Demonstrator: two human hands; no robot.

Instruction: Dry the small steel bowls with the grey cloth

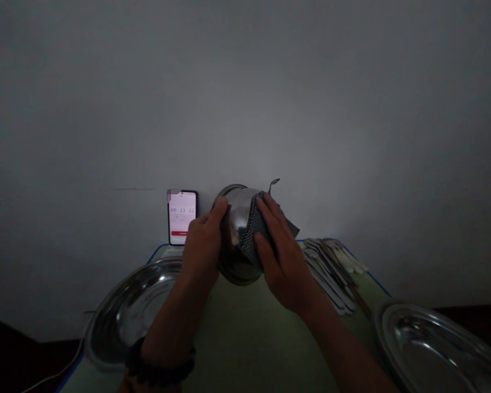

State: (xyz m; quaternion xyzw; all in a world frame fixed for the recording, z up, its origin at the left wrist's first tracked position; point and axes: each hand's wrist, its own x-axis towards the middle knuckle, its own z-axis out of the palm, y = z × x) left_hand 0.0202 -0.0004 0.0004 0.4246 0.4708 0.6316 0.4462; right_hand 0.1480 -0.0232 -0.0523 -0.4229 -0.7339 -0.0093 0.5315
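My left hand grips the left side of a shiny steel bowl, which is held up on its side above the green table. My right hand presses a grey checked cloth against the bowl's outer surface, with its fingers laid over the cloth. A corner of the cloth sticks out to the right of that hand. A dark bead bracelet sits on my left wrist.
A phone showing a timer leans against the grey wall. A large steel basin lies at the left and a steel tray at the right. Several spoons and chopsticks lie in a row right of the bowl.
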